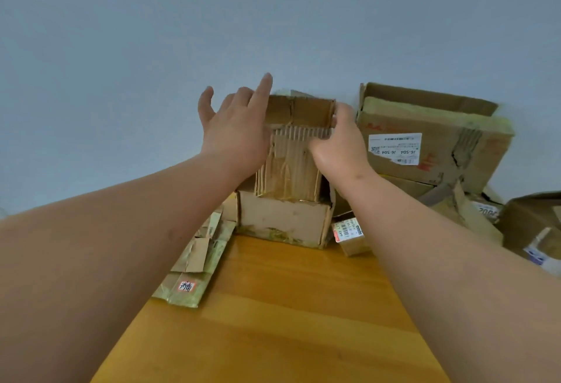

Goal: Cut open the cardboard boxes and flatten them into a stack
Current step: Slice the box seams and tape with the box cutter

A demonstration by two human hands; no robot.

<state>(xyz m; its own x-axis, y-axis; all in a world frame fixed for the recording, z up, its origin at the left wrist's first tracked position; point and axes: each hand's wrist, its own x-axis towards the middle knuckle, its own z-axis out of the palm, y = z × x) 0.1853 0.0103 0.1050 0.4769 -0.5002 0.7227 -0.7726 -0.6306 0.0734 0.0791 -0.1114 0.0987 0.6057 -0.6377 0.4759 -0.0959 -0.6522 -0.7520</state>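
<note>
Risk: the small, open, torn brown cardboard box point(285, 218) may tip or slide off the orange wooden table point(273, 306); judged cause, uneven pulling on its raised flap.
Risk, second: the peeled, ribbed flap point(291, 152) could tear away.
Box condition: corrugation exposed, tape remnants, scuffed lower edge.
Box location: table's far edge, against the wall, between flattened cardboard pieces point(197, 255) and a large labelled carton point(425, 139).
Left hand point(233, 136): fingers spread, released, beside the flap.
Right hand point(340, 146): grasping the flap's right edge.
</note>
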